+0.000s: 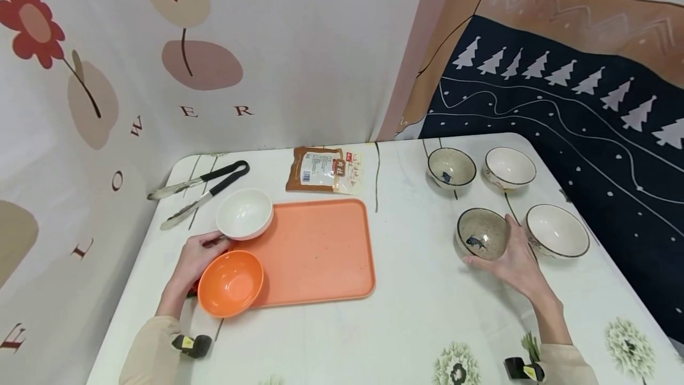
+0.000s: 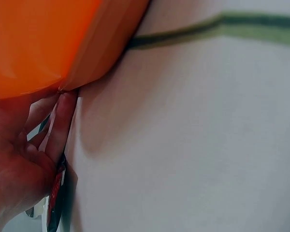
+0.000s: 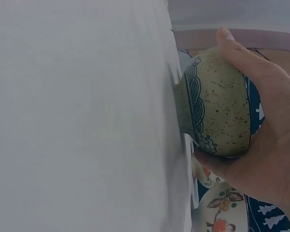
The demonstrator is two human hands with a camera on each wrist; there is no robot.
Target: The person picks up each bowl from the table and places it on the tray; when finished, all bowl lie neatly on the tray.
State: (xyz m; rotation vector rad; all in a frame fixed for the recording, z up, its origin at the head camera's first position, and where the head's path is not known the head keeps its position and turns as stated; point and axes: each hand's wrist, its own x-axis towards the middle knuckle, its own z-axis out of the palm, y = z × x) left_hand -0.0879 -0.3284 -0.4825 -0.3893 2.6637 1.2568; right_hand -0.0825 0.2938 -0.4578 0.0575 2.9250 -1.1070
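My right hand (image 1: 515, 263) grips a speckled grey-beige bowl (image 1: 478, 224) with a blue fish inside; its thumb and fingers span the sides. In the right wrist view the bowl (image 3: 222, 104) shows a blue wave pattern near its foot. Bent fingers of my left hand (image 1: 195, 257) reach between a white bowl (image 1: 244, 210) and an orange bowl (image 1: 235, 287) at the left end of an orange tray (image 1: 320, 248). The orange bowl (image 2: 43, 43) hides the fingertips in the left wrist view, so their hold is unclear. A red and dark item (image 2: 55, 198) lies below that hand.
Tongs (image 1: 208, 186) with black handles lie at the back left. Behind the tray is a brown food packet (image 1: 323, 171). Another fish bowl (image 1: 451, 177) and two cream bowls, one at the back (image 1: 510, 174) and one nearer (image 1: 558, 236), stand around the right hand.
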